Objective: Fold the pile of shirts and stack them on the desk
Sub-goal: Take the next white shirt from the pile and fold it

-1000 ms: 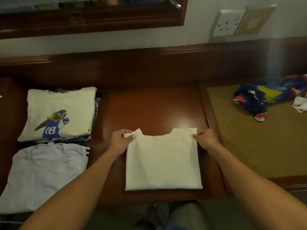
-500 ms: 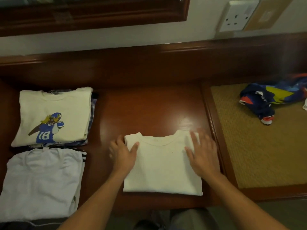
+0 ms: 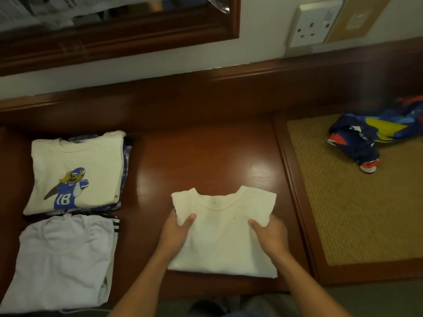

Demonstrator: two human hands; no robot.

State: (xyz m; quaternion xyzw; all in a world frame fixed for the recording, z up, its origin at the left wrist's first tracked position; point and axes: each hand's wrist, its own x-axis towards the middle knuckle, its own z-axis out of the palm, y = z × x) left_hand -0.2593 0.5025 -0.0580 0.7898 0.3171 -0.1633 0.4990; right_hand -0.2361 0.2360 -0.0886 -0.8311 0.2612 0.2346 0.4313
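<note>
Gripping the folded cream shirt [image 3: 224, 234] at both sides, seemingly set to lift.
Clamped on it with left hand [image 3: 177, 227] at 9 o'clock and right hand [image 3: 270, 232] at 3, thumbs on top, fingers out of sight beneath. Lying flat mid-tabletop [image 3: 206, 156], collar to 12, long axis 12 to 6. Likely bound for the graphic-shirt stack [image 3: 75, 172] at 10 o'clock, nearer the left hand.
</note>
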